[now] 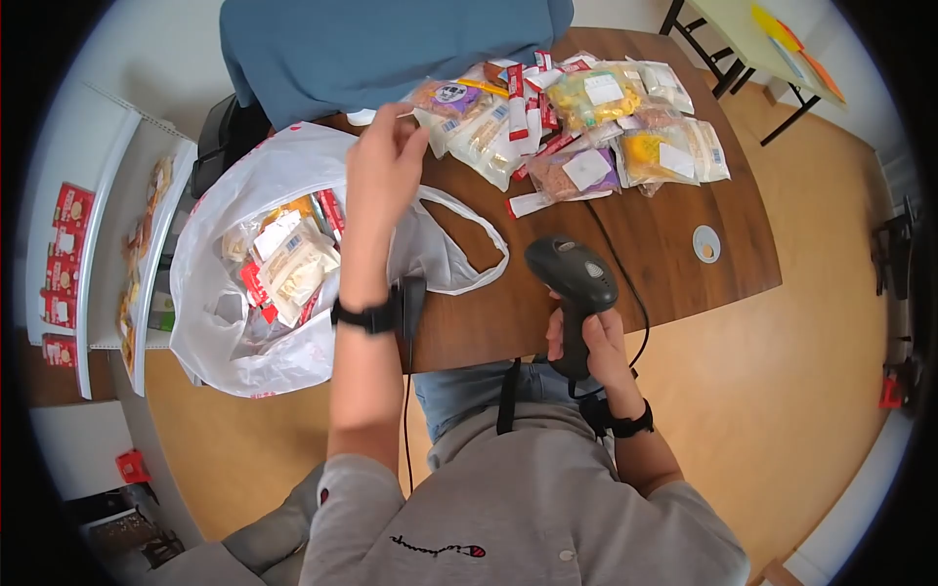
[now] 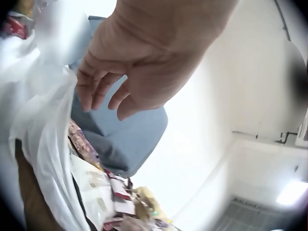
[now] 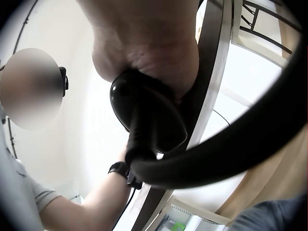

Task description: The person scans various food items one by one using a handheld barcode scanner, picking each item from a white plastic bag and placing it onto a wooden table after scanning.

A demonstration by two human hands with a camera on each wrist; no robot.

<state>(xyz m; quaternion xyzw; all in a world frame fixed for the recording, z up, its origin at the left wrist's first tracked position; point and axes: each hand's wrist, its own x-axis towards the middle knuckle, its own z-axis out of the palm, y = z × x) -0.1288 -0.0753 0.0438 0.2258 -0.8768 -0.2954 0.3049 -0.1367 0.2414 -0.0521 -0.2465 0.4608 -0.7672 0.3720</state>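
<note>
My right hand [image 1: 610, 354] grips a black handheld barcode scanner [image 1: 575, 276] by its handle over the table's near edge. From the scanner's base runs a thick black cable [image 3: 211, 159]. My left hand [image 1: 383, 161] is above the table between a white plastic bag [image 1: 200, 313] and a pile of food packets [image 1: 484, 142]. Its fingers [image 2: 98, 91] hang loosely bent, with nothing between them in the left wrist view. Clear, purple and yellow packets and red sachets make up the pile. More packets [image 1: 298, 269] lie inside the opened bag.
A blue-grey cloth-covered chair back [image 1: 391, 49] stands at the wooden table's [image 1: 684, 283] far side. A round white sticker [image 1: 705, 244] is on the tabletop. Shelves with red boxes [image 1: 68, 254] stand at left. A pale side table [image 1: 772, 49] is at upper right.
</note>
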